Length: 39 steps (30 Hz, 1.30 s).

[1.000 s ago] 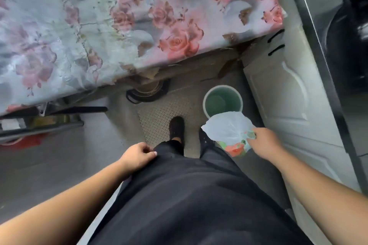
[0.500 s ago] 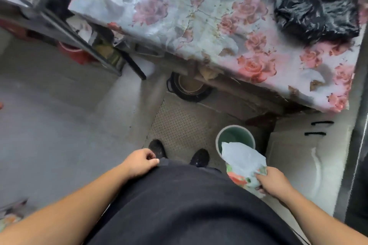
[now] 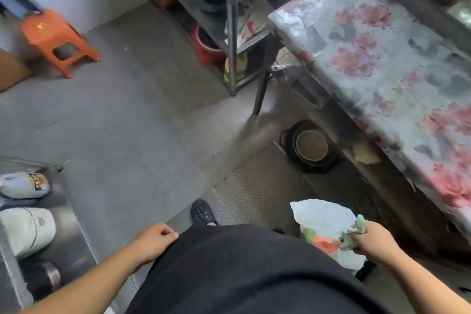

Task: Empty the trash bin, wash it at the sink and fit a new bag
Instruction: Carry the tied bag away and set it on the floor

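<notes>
My right hand [image 3: 373,239] grips the gathered top of a pale, see-through trash bag [image 3: 323,224] with colourful waste inside; the bag hangs at my right side above the floor. My left hand [image 3: 155,239] hangs by my left hip with loosely curled fingers and holds nothing. The green trash bin is out of view, hidden behind the bag and my body.
A table with a flowered cloth [image 3: 377,64] stands at the right, with a round pan [image 3: 311,146] on the floor beneath it. A steel shelf rack [image 3: 230,33] is ahead. An orange stool [image 3: 57,38] stands far left. Bottles [image 3: 25,185] lie on a steel surface at the left.
My view has swung left, away from the bin, which has dropped out of sight. The bag stays in my right hand; the stool and steel rack have come into view.
</notes>
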Each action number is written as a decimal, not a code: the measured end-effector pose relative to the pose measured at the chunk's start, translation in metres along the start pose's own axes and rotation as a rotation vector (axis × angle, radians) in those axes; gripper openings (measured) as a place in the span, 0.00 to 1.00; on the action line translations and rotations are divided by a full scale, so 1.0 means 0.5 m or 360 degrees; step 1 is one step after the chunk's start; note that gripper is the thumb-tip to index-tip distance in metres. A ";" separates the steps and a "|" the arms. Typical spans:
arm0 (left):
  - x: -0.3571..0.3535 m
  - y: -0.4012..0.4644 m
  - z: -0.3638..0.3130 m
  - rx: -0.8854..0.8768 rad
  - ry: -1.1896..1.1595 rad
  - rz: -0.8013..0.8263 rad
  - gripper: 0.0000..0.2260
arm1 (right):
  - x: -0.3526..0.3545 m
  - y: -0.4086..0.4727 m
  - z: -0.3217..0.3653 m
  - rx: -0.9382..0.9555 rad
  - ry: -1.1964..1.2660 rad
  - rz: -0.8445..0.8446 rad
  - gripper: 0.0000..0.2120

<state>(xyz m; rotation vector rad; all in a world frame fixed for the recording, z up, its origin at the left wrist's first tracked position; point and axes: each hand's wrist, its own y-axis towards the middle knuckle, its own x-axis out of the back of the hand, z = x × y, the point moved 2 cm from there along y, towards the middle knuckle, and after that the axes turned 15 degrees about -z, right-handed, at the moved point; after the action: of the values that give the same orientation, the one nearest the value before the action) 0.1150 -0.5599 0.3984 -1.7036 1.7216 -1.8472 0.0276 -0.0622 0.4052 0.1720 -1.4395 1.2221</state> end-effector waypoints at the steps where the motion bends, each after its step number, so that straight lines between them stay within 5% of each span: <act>1: 0.025 0.010 0.043 0.0018 0.0006 -0.0009 0.14 | -0.004 -0.003 0.046 0.0020 0.0008 -0.0019 0.09; 12: 0.237 0.159 0.305 0.0417 -0.0107 -0.0227 0.19 | -0.110 0.000 0.492 0.0422 -0.0232 -0.0024 0.06; 26: 0.408 0.350 0.083 0.0536 -0.0575 -0.0209 0.14 | -0.205 0.207 0.934 0.0609 -0.0487 0.0298 0.04; 32: 0.532 0.422 0.051 0.0812 -0.0983 -0.0488 0.08 | -0.224 0.264 1.222 0.0899 -0.0812 0.0354 0.05; 39: 0.591 0.500 0.096 0.0949 -0.1150 -0.0425 0.09 | -0.328 0.222 1.541 0.1066 -0.0805 0.0444 0.04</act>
<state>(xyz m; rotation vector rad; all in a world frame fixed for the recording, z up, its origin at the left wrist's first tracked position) -0.1028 -0.8834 0.3857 -2.0047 0.6231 -1.3377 -0.4945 -0.6619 0.3887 0.8050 -1.4473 1.9654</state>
